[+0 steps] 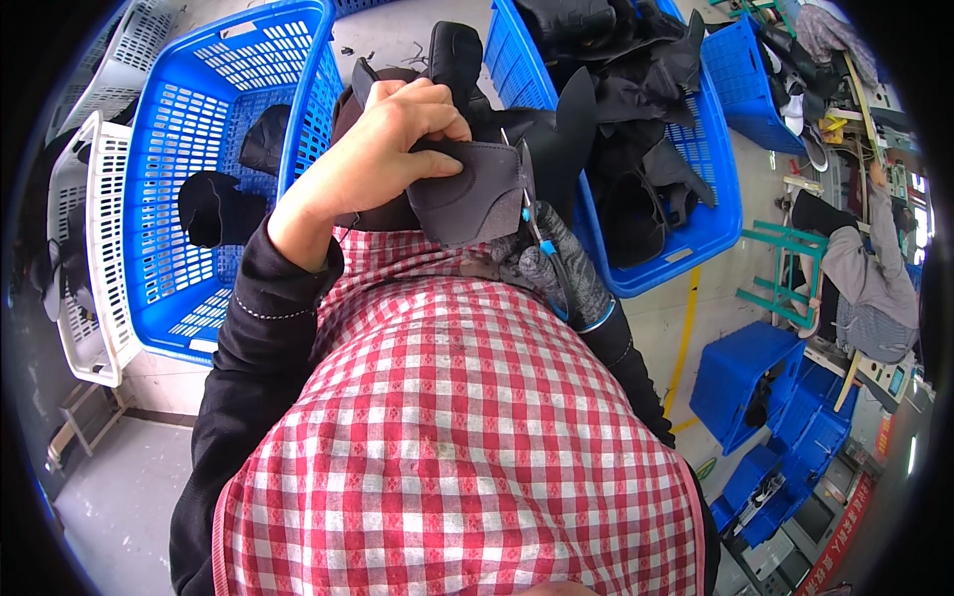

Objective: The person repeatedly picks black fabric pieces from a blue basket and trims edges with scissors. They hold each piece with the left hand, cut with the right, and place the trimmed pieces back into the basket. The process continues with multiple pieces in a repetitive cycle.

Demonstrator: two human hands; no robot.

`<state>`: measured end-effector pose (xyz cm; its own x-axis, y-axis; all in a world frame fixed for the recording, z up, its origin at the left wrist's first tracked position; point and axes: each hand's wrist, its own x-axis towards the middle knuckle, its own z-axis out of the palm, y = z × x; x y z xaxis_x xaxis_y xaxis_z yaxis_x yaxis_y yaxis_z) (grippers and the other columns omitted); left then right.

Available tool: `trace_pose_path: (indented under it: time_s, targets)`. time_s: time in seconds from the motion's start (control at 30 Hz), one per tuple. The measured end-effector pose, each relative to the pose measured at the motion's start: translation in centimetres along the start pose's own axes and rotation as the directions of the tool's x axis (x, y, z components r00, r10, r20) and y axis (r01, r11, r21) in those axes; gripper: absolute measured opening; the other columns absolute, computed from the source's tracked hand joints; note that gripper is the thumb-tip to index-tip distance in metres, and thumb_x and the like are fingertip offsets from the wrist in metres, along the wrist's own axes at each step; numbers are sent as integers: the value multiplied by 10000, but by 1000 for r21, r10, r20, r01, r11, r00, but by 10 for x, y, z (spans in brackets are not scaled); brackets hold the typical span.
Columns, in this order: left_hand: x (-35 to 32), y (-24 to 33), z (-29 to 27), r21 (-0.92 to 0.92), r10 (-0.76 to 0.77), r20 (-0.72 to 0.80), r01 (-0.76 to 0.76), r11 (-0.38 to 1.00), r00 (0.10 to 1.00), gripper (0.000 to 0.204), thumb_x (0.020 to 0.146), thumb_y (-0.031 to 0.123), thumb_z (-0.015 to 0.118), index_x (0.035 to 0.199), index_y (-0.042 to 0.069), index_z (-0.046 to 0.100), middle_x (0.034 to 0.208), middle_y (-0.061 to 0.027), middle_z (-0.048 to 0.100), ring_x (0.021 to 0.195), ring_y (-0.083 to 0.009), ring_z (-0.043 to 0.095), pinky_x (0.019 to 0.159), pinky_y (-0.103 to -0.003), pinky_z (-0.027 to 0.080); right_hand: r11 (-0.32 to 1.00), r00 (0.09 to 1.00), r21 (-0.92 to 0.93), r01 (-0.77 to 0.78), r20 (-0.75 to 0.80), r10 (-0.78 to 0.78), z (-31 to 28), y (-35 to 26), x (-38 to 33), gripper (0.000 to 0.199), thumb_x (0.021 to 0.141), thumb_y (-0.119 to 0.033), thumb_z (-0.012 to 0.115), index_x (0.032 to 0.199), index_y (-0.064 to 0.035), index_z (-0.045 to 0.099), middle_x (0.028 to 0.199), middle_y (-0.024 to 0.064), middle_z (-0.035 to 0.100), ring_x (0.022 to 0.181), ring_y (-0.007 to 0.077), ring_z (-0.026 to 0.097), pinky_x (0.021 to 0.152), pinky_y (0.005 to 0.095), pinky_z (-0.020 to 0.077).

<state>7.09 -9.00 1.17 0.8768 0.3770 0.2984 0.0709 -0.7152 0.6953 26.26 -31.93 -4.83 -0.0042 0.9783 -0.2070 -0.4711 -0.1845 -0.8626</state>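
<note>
My left hand (383,149), bare, pinches a dark grey stitched shoe upper piece (465,204) between thumb and fingers, in front of my checked apron. In a grey knitted glove, my right hand (564,253) grips a pair of scissors (548,246) with light blue parts. The scissor blades point upward along the right edge of the piece; whether they touch it I cannot tell. More black shoe uppers (455,60) lie just beyond my hands, partly hidden by the left one.
A blue basket (149,214) with a few black pieces stands at left, beside a white basket (111,248). At right, another blue basket (717,214) is heaped with black uppers. Farther right are blue crates (730,382), a teal stool (785,273) and a person in grey (874,283).
</note>
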Motion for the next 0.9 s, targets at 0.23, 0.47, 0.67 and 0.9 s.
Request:
trace_pose_path:
  time_s: [0.23,0.47,0.67,0.9]
  targets:
    - [0,-1,0,2,2,-18,-2,1000,1000,202,778,71,778,958,44,691,872,-39,510,871,-218,506,968,-377,331,993,991,112,-47,-116,60,-4,14,4,468,988,-83,698,1421,-22,531,1325,97,632,1080,132,646,929,272,558]
    - [3,1,-1,-10,-12,-55,11,1000,998,199,786,79,784,960,52,692,869,-39,512,878,-224,504,960,-383,338,978,993,-199,-57,-113,35,-9,9,5,567,985,-309,728,1437,-46,511,1406,127,591,1274,236,598,1066,413,539]
    - [3,1,-4,-8,-14,-49,13,1000,999,204,784,79,786,961,46,691,871,-42,522,882,-230,504,953,-383,351,978,997,-209,2,-72,-18,1,2,10,628,983,-373,723,1458,-29,501,1404,119,601,1274,217,594,1064,369,516]
    - [5,0,-4,-24,-8,-68,7,1000,998,207,759,82,785,926,28,676,854,-57,532,855,-253,517,889,-382,383,973,987,-197,119,-81,-137,19,-8,12,383,1009,-216,686,1320,-22,576,1134,72,663,984,153,647,830,301,546]
